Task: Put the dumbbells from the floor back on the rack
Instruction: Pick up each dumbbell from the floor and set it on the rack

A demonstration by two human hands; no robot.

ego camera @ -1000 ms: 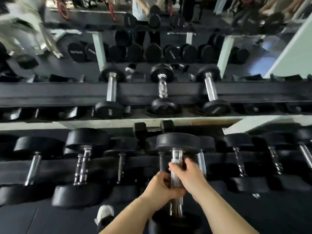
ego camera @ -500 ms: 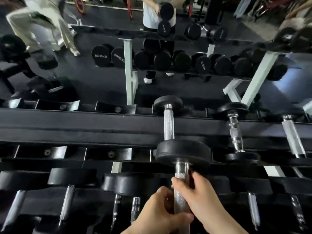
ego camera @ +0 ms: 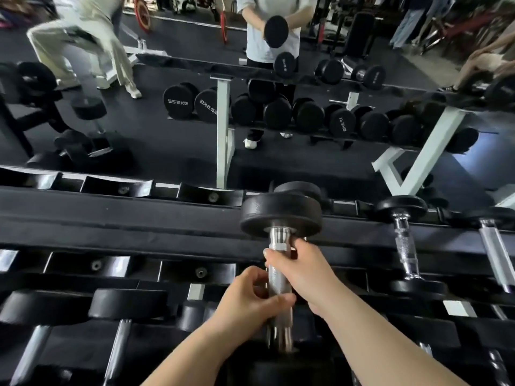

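I hold a black dumbbell [ego camera: 281,214] with a chrome handle in both hands, its far head over the top shelf of the black rack [ego camera: 117,218]. My left hand [ego camera: 252,299] is closed around the lower part of the handle. My right hand [ego camera: 302,270] is wrapped on the handle just above it, near the far head. The near head is at the bottom of the view, mostly hidden by my arms. Behind the held head, another dumbbell head [ego camera: 296,188] peeks out on the top shelf.
Several empty cradles [ego camera: 115,188] line the top shelf to the left. Dumbbells [ego camera: 404,240] rest on it to the right, and more [ego camera: 122,324] fill the lower shelf. A mirror behind shows my reflection [ego camera: 274,29], another rack and a person [ego camera: 80,40] at left.
Both hands have lifted the dumbbell from in front of the lower shelf up and forward to the top shelf. The view tilted upward toward the mirror.
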